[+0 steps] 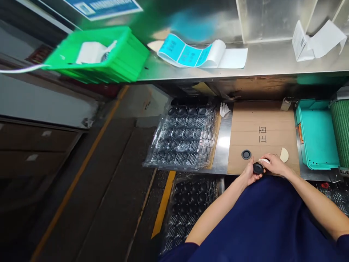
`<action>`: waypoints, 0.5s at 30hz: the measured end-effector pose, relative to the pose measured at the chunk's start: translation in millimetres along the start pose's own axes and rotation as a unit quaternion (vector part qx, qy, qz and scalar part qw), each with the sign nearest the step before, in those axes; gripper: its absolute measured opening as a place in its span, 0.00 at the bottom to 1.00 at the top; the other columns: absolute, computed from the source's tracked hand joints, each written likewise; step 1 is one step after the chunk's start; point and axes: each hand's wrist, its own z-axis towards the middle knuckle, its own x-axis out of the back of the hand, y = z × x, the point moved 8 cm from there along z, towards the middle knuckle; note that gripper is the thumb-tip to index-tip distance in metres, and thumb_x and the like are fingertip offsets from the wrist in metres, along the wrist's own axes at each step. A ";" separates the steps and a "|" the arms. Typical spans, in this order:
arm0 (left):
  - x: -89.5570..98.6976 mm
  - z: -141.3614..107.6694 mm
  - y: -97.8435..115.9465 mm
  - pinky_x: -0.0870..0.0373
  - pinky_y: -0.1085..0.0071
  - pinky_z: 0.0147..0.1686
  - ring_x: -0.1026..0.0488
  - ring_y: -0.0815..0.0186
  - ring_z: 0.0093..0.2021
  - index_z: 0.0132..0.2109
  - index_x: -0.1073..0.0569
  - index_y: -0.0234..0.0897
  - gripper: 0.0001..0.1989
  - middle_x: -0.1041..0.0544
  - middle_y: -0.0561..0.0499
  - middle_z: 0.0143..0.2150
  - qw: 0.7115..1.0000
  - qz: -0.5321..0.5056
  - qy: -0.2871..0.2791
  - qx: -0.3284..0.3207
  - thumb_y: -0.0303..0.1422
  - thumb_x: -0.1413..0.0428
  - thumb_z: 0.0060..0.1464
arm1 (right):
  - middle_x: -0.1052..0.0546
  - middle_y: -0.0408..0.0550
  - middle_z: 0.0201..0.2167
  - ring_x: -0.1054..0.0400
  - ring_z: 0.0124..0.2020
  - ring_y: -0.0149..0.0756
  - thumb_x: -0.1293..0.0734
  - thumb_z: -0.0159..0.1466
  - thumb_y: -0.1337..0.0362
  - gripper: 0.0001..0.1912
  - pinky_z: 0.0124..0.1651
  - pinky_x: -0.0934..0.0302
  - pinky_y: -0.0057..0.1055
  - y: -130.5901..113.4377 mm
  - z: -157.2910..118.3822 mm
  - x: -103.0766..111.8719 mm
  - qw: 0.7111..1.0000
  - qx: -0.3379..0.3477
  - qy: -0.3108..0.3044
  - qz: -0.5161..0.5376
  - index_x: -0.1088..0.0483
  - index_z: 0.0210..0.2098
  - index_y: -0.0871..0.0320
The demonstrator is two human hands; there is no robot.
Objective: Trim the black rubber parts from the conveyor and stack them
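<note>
My left hand (249, 173) holds a black round disc-shaped part (257, 168) at the near edge of a cardboard sheet (261, 127). My right hand (275, 164) comes in from the right and pinches a small white cloth (264, 161) against the top of that part. A black ring-shaped part (246, 154) lies on the cardboard just beyond my left hand. A beige half-round piece (284, 155) lies beyond my right hand. Printed Chinese characters mark the sheet's middle.
A clear plastic tray of black parts (182, 136) lies left of the cardboard, with another (191, 207) below it. A teal bin (316, 134) and green ribbed roller (340, 131) stand right. A steel shelf (245, 69) holds a blue label roll (188, 54).
</note>
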 end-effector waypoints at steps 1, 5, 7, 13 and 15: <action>-0.5 0.1 -1.6 0.53 0.76 0.12 0.33 0.66 0.18 0.41 0.31 0.29 0.37 0.28 0.43 0.29 1.000 0.012 0.003 -0.001 0.60 0.67 0.66 | 0.35 0.43 0.50 0.45 0.45 0.02 0.45 0.70 0.49 0.25 0.46 0.59 0.03 -2.2 -4.1 -9.0 1.000 -0.003 -0.008 -0.008 0.29 0.55 0.58; -2.4 0.1 -3.9 0.48 0.75 0.12 0.36 0.67 0.15 0.36 0.32 0.31 0.36 0.34 0.48 0.22 0.996 0.076 0.037 -0.018 0.60 0.66 0.66 | 0.36 0.44 0.49 0.50 0.43 0.06 0.46 0.70 0.52 0.24 0.44 0.67 0.10 2.1 -9.3 -20.8 0.995 -0.039 0.007 -0.087 0.30 0.54 0.60; -4.4 -0.3 -4.5 0.48 0.75 0.12 0.37 0.68 0.14 0.33 0.32 0.30 0.37 0.35 0.47 0.20 0.992 0.109 0.052 -0.028 0.58 0.67 0.67 | 0.36 0.44 0.49 0.53 0.41 0.08 0.46 0.71 0.53 0.23 0.44 0.70 0.13 5.3 -11.9 -22.0 0.990 -0.061 -0.001 -0.127 0.31 0.54 0.60; 3.5 4.3 -7.6 0.48 0.75 0.13 0.37 0.67 0.14 0.31 0.31 0.31 0.36 0.34 0.45 0.18 0.971 0.180 0.147 -0.051 0.59 0.63 0.67 | 0.36 0.44 0.49 0.55 0.40 0.09 0.48 0.71 0.56 0.22 0.46 0.68 0.14 1.2 -20.1 -23.3 0.981 -0.073 -0.021 -0.177 0.31 0.53 0.60; 11.9 12.5 -9.8 0.46 0.74 0.13 0.36 0.66 0.15 0.31 0.30 0.32 0.36 0.32 0.44 0.18 0.965 0.191 0.163 -0.069 0.60 0.62 0.66 | 0.36 0.44 0.49 0.56 0.39 0.09 0.48 0.71 0.55 0.23 0.45 0.68 0.14 1.4 -19.2 -25.0 0.983 -0.069 -0.020 -0.172 0.30 0.52 0.61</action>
